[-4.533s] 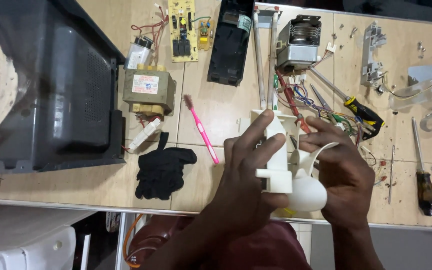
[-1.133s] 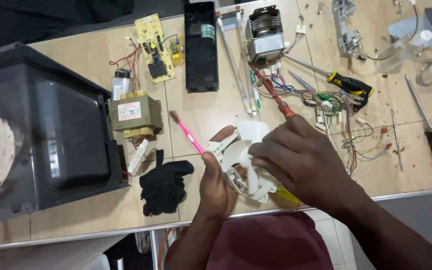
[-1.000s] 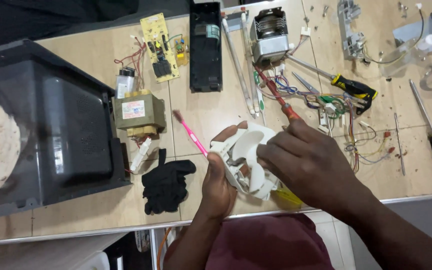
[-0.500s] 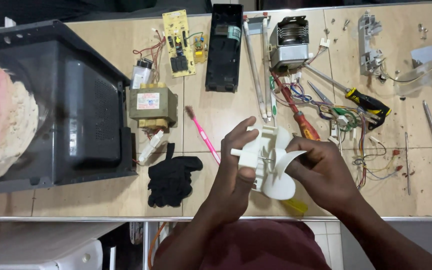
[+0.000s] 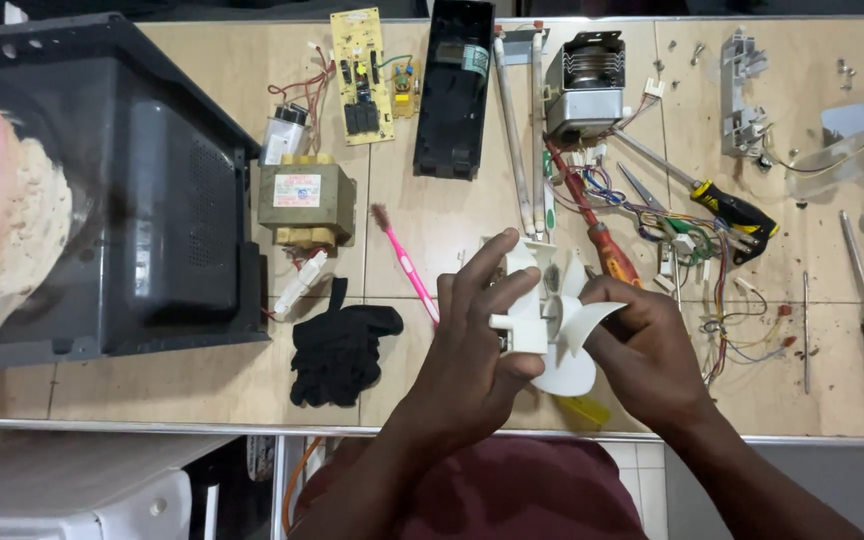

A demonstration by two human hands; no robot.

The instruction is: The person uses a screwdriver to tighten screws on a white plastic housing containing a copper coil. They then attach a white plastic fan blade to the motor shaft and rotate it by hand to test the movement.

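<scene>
Head view: both hands hold a white plastic fan just above the near edge of the table. Left hand has its fingers wrapped over the fan's hub and bracket side, thumb under, pinching it. Right hand grips the blade side, fingers curled and pressed on one blade. Compared with a second ago, the right hand has slid off the top of the fan to its right edge, so blades and hub now show; before it covered most of the part. The fan also sits more upright and has turned a little in the grip since half a second ago. Judgement: the part is being rotated for inspection or repositioned in hand, not set down; both grips look firm.

Pink toothbrush lies just left of the left hand, untouched, same spot. Black glove lies further left. Red-handled screwdriver lies just beyond the fan, near a tangle of wires. Transformer and black oven casing sit well apart on the left.
</scene>
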